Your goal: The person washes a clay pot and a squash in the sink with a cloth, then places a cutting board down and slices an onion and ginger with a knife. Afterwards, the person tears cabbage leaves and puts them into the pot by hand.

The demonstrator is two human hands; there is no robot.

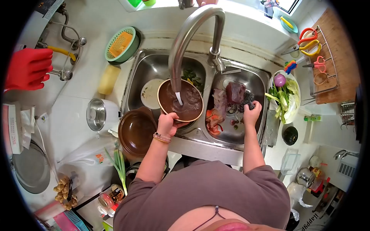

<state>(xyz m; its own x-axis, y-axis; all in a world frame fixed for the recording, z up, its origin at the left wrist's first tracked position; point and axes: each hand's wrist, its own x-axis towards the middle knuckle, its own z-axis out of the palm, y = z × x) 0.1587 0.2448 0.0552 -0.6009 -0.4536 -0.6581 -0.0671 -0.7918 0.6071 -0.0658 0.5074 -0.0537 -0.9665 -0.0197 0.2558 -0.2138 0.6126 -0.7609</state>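
My left hand (168,125) grips the near-left rim of a round brown bowl (194,111) with a pale edge, tilted over the left sink basin. Water runs into it from the faucet (177,57). Over the right basin, my right hand (252,113) is closed on a dark, curly scouring pad (246,100). Beside the pad lies a dark red block of meat (234,92), with pale, translucent wrapping (219,104) and orange-red scraps (214,122) to its left. A whitish plate (150,93) and some green leaves (192,78) are in the left basin, partly behind the bowl.
A brown pot (135,131) stands at the sink's left edge, near a metal-lined container (96,114) and a yellow sponge (109,79). A green basket (131,48) sits behind. To the right are a vegetable bowl (296,86), an avocado-like dark object (290,135) and a scissors rack (325,63).
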